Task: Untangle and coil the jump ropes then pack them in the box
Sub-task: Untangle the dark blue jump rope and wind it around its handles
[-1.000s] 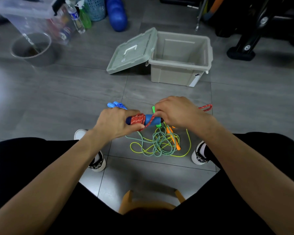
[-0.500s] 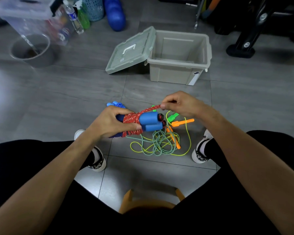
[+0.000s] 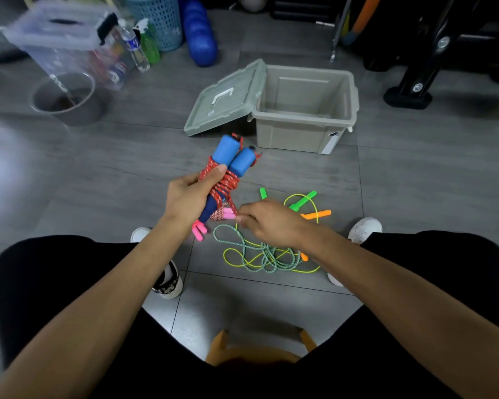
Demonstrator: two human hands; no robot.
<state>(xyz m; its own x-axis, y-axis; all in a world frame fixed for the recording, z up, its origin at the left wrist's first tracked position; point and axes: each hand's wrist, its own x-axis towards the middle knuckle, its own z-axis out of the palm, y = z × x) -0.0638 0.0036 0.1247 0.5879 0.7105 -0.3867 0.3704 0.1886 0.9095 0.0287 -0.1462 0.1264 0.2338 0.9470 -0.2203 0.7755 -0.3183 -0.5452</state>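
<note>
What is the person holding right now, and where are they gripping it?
The left hand grips the red jump rope bundle around its middle, over the cord wound round the blue handles. The right hand pinches the cord's loose end just below.

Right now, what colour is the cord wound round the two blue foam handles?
Red with white flecks, a braided cord, clearest in the head view.

Red rope (image 3: 222, 182) — blue handles (image 3: 234, 156) — grey-green box (image 3: 306, 139).

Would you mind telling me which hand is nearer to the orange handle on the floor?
Right. The right hand is just beside the orange handle, on its left; the left hand is farther left, holding the red rope bundle.
</note>
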